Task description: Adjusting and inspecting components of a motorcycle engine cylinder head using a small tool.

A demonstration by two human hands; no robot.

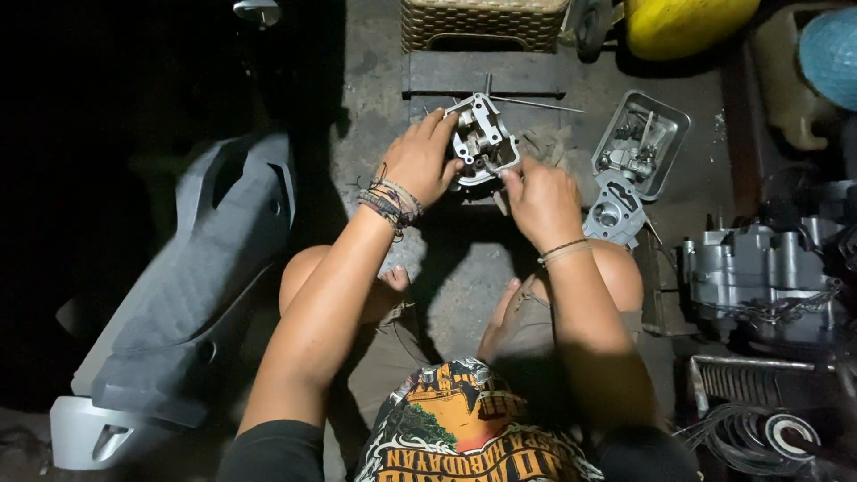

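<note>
Cylinder head (482,138) apparently faces upward.

Cylinder head (482,138): bare cast metal, dull silver. Body panel (192,277), left: matt grey textured plastic. Floor (464,277): rough concrete.

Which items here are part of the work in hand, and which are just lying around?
In hand:
left hand
right hand
metal engine head

Lying about:
metal tray of parts
engine block
grey scooter panel
wicker stool
yellow tank

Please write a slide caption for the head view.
Both hands, left and right, hold a metal engine part above the concrete floor.
</note>
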